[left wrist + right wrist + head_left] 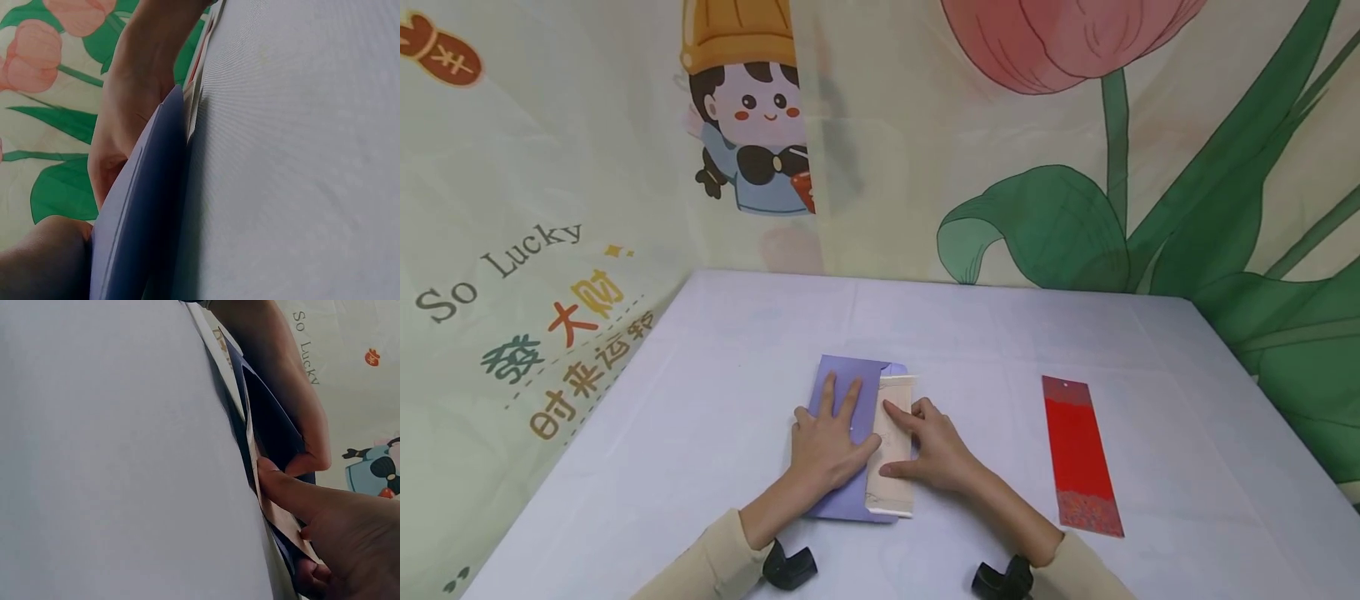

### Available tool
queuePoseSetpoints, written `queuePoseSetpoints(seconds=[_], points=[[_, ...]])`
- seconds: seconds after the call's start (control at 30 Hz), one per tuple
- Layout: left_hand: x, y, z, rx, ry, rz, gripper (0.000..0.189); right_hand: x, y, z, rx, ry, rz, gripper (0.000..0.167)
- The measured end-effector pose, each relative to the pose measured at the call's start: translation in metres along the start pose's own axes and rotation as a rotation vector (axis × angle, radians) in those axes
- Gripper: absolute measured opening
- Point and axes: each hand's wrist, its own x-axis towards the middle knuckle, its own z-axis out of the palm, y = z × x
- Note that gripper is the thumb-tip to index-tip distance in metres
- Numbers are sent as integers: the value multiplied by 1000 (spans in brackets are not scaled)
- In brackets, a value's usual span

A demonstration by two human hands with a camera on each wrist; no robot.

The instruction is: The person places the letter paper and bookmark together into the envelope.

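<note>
A purple envelope (850,368) lies on the table with its open side to the right. My left hand (827,450) rests on it, fingers spread, the thumb at the edge of the opening. A cream-coloured card (891,496), long and narrow, lies at that opening. My right hand (943,454) holds the card from its right side, thumb and index finger on its face; the other fingers are partly hidden. In the right wrist view the envelope (275,415) gapes and the card (284,522) sits at its mouth, under my right thumb.
To the right on the white-covered table (1195,417) lies a red strip (1078,450) with patterned ends and a small hole at the top. A printed curtain (880,150) hangs behind the table and along its left side.
</note>
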Motion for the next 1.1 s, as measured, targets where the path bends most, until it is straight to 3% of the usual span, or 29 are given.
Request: queuePoseSetpoints(seconds=[0.1,0.3,0.53,0.77,0.97,1.1], points=[[-1,-2,0,7,-3,0,80,2,-1,2,-21,-13,-27,89],[-2,-1,1,8,-7,-2,80,-2,1,-4,79,-69,-14,97],[-2,-1,0,26,-21,-1,80,0,-1,0,-95,-40,-152,100],[-2,0,-1,23,-22,-5,80,0,1,-1,-60,-36,-141,98],[-2,0,-2,31,-17,-4,80,2,-3,2,-122,-30,-166,98],[-2,0,-2,23,-9,-4,81,1,-1,-5,-52,-80,-119,97]])
